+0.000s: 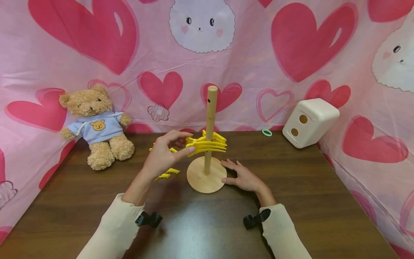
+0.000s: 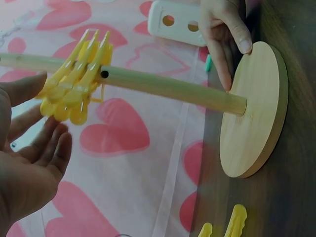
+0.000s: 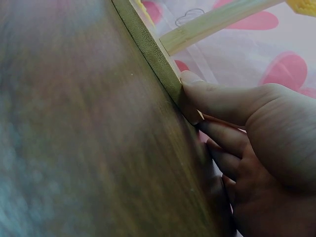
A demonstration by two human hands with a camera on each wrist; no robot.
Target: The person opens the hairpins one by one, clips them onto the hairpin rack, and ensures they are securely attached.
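A wooden stand has a round base [image 1: 202, 180] flat on the table and an upright post [image 1: 211, 108]. Several yellow clothes pegs [image 2: 79, 81] sit side by side across the post, their long prongs around it. My left hand [image 1: 163, 153] pinches their rounded ends between thumb and fingers, to the left of the post. Down at the base's right edge, my right hand [image 1: 242, 176] holds the rim, thumb [image 3: 212, 96] against it and the fingers along its side. More yellow pegs [image 1: 166, 175] lie on the table left of the base, partly behind the left hand.
A teddy bear [image 1: 98, 126] in a blue top sits at the back left. Toward the back right stand a white box [image 1: 310, 122] with two round holes and a small green ring [image 1: 266, 132]. Pink heart-patterned cloth [image 1: 252, 64] hangs behind the dark wooden table [image 1: 194, 230].
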